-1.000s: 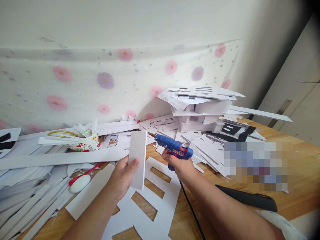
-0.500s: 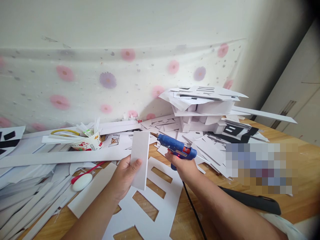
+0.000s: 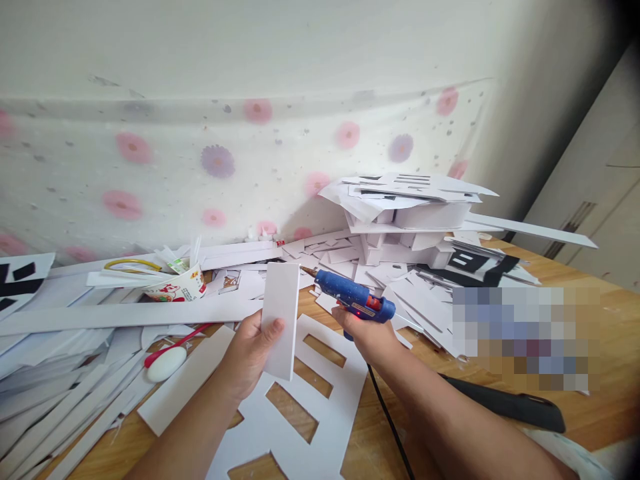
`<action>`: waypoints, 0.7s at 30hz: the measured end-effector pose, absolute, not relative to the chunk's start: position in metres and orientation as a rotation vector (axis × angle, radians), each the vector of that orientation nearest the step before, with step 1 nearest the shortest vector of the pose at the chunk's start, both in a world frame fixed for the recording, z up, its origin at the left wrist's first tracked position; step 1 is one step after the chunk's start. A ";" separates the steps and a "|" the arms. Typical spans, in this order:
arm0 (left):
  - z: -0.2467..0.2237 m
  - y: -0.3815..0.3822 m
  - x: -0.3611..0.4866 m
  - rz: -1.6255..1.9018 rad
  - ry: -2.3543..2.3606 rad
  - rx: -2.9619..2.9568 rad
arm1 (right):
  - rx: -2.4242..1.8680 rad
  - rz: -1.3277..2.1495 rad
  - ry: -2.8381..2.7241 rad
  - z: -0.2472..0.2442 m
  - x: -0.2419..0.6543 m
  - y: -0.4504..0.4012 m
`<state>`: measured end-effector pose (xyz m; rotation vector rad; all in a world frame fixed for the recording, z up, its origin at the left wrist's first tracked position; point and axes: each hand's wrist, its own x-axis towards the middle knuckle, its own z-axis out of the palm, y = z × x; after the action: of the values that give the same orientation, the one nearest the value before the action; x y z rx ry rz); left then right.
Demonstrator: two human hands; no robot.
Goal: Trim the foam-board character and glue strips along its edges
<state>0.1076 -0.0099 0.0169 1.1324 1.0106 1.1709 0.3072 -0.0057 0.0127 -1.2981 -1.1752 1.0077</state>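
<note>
Upright in my left hand [image 3: 253, 350] is a small white foam board strip [image 3: 281, 313], gripped along its left side with the thumb across its face. My right hand [image 3: 365, 328] is wrapped round the handle of a blue hot glue gun [image 3: 353, 293] with a small red light lit. The gun's nozzle points left, at the top right corner of the strip. A clear glue stick pokes out of the gun's rear, and its black cord [image 3: 387, 420] runs down the table. Below my hands lies a white board with rectangular cut-outs [image 3: 335, 400].
A paper tub [image 3: 175, 287] with scraps stands at the back left, near a red-handled white spoon [image 3: 167, 364]. Long white strips [image 3: 65, 413] cover the left side. A white board model [image 3: 410, 233] topped with sheets stands at the back right. A black tool [image 3: 505, 403] lies by my right forearm.
Almost nothing differs. The whole view has shifted very slightly; the nozzle stays at the strip's top right corner, and both hands keep their holds.
</note>
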 end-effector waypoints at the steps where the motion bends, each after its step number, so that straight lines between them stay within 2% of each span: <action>1: 0.017 -0.010 0.108 1.164 1.004 1.132 | -1.301 1.003 -1.182 0.013 0.307 -0.005; 21: 0.019 -0.010 0.108 1.143 1.001 1.129 | -1.082 0.946 -1.282 0.020 0.305 -0.006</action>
<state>0.1083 -0.0101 0.0190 1.1287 1.0015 1.1430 0.3046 -0.0062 0.0199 -1.0819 -1.2818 0.9463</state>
